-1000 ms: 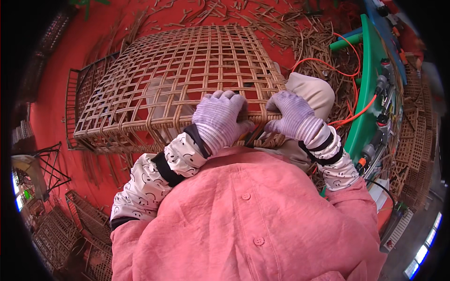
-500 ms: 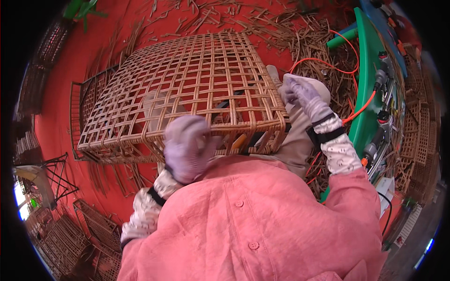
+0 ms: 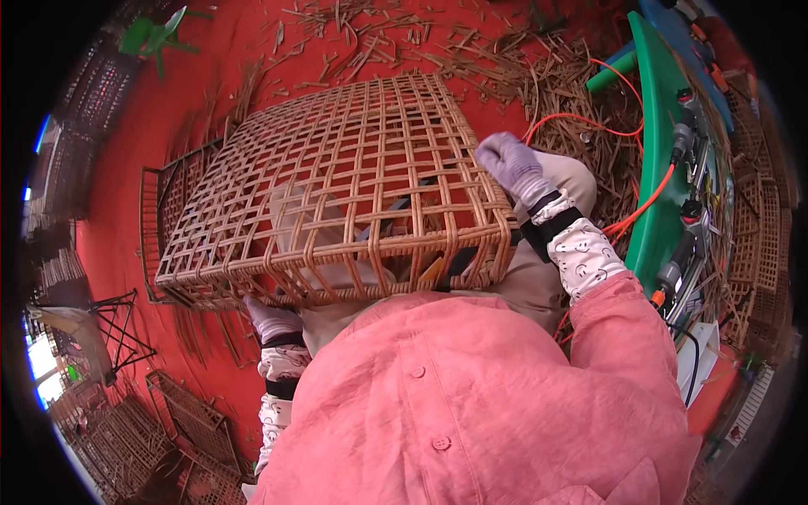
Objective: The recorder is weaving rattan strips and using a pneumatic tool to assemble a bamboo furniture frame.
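A large woven wicker frame (image 3: 396, 244) with an open lattice rests across my lap, its near rim close to my body. My right hand (image 3: 512, 164), in a pale lilac glove, is closed at the frame's right edge with its fingers curled over it. Below the near rim, toward the left, is my left hand (image 3: 273, 321), gloved the same way. Its fingers are partly hidden by the rim, so their grip cannot be made out. Through the lattice, my knee and some dark and orange objects show in part.
Loose cut strips (image 3: 555, 84) litter the red floor ahead and to the right. A green table edge (image 3: 648, 202) stands at my right, with power tools (image 3: 682, 143) and an orange hose (image 3: 648, 206). Other woven pieces (image 3: 189, 421) and a folding stand (image 3: 122, 328) are at left.
My left hand has dropped from the near rim to below it, further left. My right hand has moved left onto the frame's right edge. The frame sits slightly nearer my body.
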`<action>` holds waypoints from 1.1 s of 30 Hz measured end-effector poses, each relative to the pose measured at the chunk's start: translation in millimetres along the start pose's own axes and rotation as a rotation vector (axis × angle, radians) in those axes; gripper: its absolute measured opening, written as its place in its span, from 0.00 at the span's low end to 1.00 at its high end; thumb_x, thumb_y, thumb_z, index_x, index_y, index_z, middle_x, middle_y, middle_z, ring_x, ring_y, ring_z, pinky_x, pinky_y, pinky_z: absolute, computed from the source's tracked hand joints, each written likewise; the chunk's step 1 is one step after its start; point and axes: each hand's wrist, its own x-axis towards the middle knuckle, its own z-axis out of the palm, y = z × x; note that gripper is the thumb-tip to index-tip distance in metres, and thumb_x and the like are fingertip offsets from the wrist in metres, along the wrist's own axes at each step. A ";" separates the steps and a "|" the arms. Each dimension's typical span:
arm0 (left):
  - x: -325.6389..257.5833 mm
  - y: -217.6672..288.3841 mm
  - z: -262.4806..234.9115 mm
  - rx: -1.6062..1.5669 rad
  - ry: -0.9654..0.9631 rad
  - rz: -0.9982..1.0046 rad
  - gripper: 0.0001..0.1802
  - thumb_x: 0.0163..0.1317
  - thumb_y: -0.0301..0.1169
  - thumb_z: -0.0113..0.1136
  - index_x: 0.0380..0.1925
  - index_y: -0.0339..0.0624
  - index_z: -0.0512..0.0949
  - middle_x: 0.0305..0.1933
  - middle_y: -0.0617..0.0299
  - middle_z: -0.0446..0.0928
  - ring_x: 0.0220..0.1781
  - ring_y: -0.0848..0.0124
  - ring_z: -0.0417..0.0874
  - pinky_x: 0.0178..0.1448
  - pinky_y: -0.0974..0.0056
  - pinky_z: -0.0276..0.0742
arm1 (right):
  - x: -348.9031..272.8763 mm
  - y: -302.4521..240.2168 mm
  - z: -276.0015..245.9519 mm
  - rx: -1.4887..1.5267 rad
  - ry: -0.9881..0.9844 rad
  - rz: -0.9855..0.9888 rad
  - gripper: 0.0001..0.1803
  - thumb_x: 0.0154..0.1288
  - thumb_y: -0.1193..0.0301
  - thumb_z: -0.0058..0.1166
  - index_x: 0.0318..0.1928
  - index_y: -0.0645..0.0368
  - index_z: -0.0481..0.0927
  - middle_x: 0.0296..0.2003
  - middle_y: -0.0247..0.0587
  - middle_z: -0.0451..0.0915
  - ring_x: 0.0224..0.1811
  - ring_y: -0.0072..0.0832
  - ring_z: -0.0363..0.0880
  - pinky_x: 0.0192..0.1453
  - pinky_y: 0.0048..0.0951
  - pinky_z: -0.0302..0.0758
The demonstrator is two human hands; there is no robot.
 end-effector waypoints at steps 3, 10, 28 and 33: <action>18.8 1.0 -22.4 0.004 -0.109 -0.034 0.29 0.59 0.59 0.42 0.53 0.55 0.69 0.52 0.56 0.72 0.55 0.60 0.71 0.62 0.52 0.63 | 5.4 27.2 4.0 0.490 -0.320 -0.280 0.13 0.49 0.80 0.55 0.37 0.56 0.74 0.35 0.40 0.75 0.38 0.35 0.76 0.44 0.28 0.73; 19.6 -1.1 -6.2 -0.045 0.075 -0.031 0.33 0.57 0.61 0.41 0.54 0.52 0.69 0.56 0.56 0.70 0.56 0.58 0.70 0.59 0.46 0.64 | 8.4 7.3 0.7 -0.166 -0.185 -0.725 0.20 0.51 0.73 0.51 0.48 0.44 0.70 0.47 0.33 0.72 0.52 0.32 0.71 0.57 0.33 0.64; 181.5 171.2 86.7 0.369 -0.238 0.172 0.30 0.62 0.57 0.38 0.54 0.49 0.70 0.49 0.58 0.75 0.45 0.61 0.79 0.48 0.56 0.75 | -41.7 -142.3 -16.4 0.005 -0.086 -0.993 0.19 0.32 0.69 0.59 0.31 0.55 0.71 0.26 0.39 0.72 0.31 0.39 0.73 0.35 0.38 0.68; 41.2 195.0 79.1 1.076 -0.276 0.914 0.28 0.64 0.51 0.43 0.53 0.40 0.71 0.53 0.53 0.74 0.55 0.63 0.73 0.60 0.65 0.63 | -67.7 -200.8 -27.1 0.009 -0.148 -0.879 0.20 0.38 0.59 0.64 0.27 0.55 0.70 0.22 0.40 0.71 0.26 0.39 0.70 0.32 0.39 0.65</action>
